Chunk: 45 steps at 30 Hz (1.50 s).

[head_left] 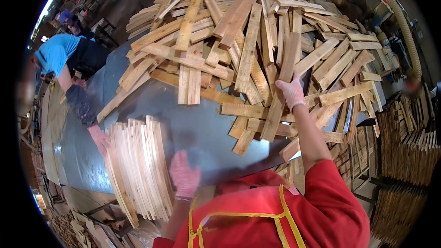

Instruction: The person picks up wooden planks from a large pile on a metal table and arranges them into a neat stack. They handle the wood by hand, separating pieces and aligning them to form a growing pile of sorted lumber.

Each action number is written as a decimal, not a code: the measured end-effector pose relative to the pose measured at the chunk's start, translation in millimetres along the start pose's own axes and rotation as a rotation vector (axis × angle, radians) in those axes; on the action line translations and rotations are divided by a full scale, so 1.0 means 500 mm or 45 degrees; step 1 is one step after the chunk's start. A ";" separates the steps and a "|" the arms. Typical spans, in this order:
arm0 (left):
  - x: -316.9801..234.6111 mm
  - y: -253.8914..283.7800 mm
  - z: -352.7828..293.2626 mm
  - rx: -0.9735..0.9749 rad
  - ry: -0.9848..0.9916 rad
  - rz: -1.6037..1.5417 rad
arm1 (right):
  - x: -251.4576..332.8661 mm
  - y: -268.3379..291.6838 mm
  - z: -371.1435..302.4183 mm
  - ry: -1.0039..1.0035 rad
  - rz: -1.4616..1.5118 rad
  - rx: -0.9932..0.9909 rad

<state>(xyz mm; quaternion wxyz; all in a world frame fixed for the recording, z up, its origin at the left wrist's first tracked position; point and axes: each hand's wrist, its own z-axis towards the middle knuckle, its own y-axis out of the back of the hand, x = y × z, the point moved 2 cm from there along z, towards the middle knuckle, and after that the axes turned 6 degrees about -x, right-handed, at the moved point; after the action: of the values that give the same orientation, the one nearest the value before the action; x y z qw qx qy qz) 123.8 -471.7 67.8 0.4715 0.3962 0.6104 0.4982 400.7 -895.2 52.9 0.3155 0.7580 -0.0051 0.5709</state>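
Note:
My right hand (292,91), in a pale pink work glove, is closed round the edge of a long brown wooden board (277,110). That board lies at a slant on top of a loose pile of boards (239,32). My left hand (185,174), gloved alike and a little blurred, is held beside the right end of a row of pale wooden slats (138,165). Its fingers are stretched out with nothing in them. The slats stand close together on edge, reaching over the table's near edge. A co-worker's gloved hand (98,140) touches the row's left end.
A grey metal-topped table (202,138) carries the pile and the row. At the left, a co-worker in a blue shirt (59,55) leans over the table; another person is behind. Stacked slats (409,156) stand at the right, below a ribbed hose (404,27).

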 end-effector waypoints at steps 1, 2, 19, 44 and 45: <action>-0.050 -0.007 0.020 0.022 -0.003 -0.156 | 0.057 -0.008 -0.070 -0.050 0.214 0.091; -0.104 -0.015 0.046 0.006 -0.078 -0.390 | 0.048 -0.016 -0.103 -0.056 0.335 0.173; -0.200 -0.050 0.097 0.339 0.023 -0.326 | -0.112 -0.021 0.169 -0.427 0.929 -0.063; 0.222 -0.049 -0.156 -0.197 0.242 0.277 | 0.074 -0.319 -0.704 -0.302 0.468 1.519; 0.218 -0.044 -0.152 -0.184 0.227 0.313 | 0.083 -0.282 -0.631 -0.207 0.490 1.534</action>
<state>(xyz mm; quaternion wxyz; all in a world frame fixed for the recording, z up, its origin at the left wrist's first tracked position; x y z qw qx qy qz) 23.3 -389.9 30.8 0.3781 0.3873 0.5592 0.6279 195.2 -615.1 69.5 -0.2756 0.8289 0.1568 0.4608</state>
